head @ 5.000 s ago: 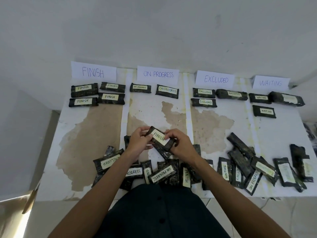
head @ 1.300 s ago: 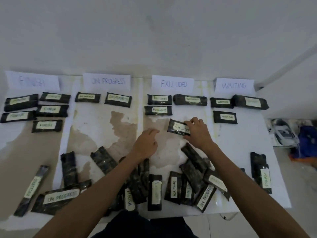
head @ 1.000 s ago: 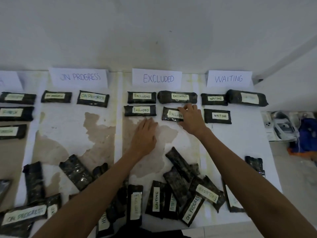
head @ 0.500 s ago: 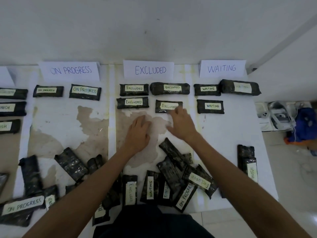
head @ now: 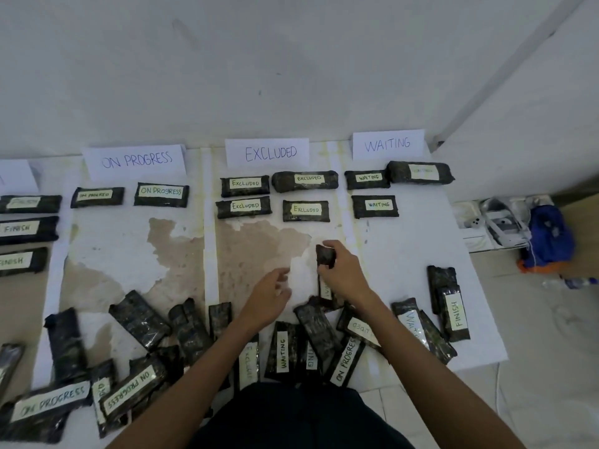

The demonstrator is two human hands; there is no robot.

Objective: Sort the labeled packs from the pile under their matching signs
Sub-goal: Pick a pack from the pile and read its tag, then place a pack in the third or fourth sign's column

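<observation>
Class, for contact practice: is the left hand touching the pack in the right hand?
Apart. Head view shows bare table between left hand and pack.

Packs: dark glossy crinkled plastic wrap, matt paper labels. Signs: matt white paper. Table covering: peeling, stained.

Across the middle of the frame stand three handwritten signs: the ON PROGRESS sign left, the EXCLUDED sign centre and the WAITING sign right. Below them, taped labels repeat the words on two ON PROGRESS packs, four EXCLUDED packs and two WAITING packs. A third label, upper right, is too faint to read. At the left edge, two FINISH packs are legible. In the pile along the bottom, labels read ON PROGRESS three times, WAITING at centre and FINISH at right.
</observation>
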